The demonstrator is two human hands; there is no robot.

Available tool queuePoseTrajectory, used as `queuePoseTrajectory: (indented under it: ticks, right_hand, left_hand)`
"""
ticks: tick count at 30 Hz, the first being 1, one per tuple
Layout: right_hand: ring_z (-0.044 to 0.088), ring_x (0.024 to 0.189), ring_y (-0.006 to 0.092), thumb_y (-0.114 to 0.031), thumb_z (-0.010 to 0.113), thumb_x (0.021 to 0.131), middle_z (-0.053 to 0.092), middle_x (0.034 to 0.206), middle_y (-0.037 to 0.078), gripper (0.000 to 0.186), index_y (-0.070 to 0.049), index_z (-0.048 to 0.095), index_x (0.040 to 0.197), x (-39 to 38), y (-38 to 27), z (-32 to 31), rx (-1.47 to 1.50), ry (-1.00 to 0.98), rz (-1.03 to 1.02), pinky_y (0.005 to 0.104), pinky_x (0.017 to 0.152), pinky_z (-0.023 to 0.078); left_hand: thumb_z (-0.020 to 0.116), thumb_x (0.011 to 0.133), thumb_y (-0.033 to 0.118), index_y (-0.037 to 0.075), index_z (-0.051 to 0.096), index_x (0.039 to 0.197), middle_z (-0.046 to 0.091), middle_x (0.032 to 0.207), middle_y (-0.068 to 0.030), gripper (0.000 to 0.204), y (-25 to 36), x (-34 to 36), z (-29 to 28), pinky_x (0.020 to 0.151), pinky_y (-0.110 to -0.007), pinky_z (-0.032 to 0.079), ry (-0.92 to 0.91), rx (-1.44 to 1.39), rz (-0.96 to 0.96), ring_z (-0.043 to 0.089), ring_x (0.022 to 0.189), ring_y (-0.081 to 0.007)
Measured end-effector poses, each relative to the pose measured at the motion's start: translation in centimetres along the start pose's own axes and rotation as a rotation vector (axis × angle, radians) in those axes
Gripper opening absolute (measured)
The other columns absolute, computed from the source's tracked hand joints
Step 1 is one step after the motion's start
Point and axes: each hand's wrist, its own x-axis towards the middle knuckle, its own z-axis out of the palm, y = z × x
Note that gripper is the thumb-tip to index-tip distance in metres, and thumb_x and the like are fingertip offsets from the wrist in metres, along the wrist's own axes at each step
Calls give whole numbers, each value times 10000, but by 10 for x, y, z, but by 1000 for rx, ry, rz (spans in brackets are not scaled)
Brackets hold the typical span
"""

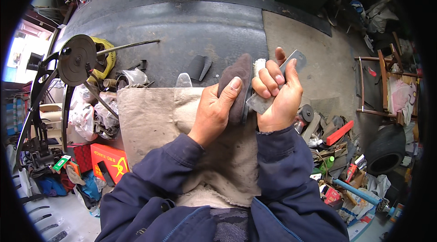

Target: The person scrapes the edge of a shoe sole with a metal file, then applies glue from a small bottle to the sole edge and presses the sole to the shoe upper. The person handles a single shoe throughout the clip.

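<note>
My left hand (214, 109) grips a dark brown shoe (237, 88), its thumb lying across the upper and its other fingers hidden beneath. The black edge of the sole faces my right hand. That hand (283, 94) is closed around a flat grey metal blade (260, 104) with a hole near its far end; one end pokes out below the fingers, close to the sole. A white, fuzzy bit (259, 64) shows between shoe and fingers; what it is I cannot tell. Under both hands, a beige cloth apron (148, 112) covers my lap.
A black sewing machine wheel (77, 60) stands at the left, near a yellow bucket-like thing (107, 50). Ahead lies a curved black rubber piece (199, 67). An orange-red box (110, 162) sits at lower left. Scraps, a red bar (340, 132) and a tyre (384, 148) crowd the right.
</note>
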Motion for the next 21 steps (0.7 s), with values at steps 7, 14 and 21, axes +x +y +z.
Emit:
queuePoseTrajectory:
  ticks: [7, 14, 21]
  right_hand:
    - [262, 526, 43, -388, 391, 1102, 329, 686, -52, 371, -52, 499, 1215, 2, 0, 0, -23, 40, -18, 220, 463, 275]
    - [233, 498, 40, -362, 396, 1104, 301, 665, -63, 334, -65, 526, 1186, -5, 1, 7, -64, 56, -49, 213, 436, 245]
    - [226, 493, 38, -362, 429, 1095, 295, 654, -72, 298, -88, 545, 1105, -9, 0, 10, -44, 50, -31, 211, 436, 237]
  left_hand:
    - [575, 1054, 313, 16, 661, 857, 573, 746, 76, 366, -2, 2, 2, 563, -210, 369, 0, 8, -1, 441, 660, -15]
    - [561, 1060, 309, 14, 659, 863, 578, 746, 69, 368, 2, 0, 4, 564, -220, 376, 3, 49, 35, 448, 665, -19]
    - [552, 1063, 297, 8, 632, 808, 558, 701, 58, 394, 2, 0, 9, 551, -244, 375, 40, 102, 46, 443, 646, -35]
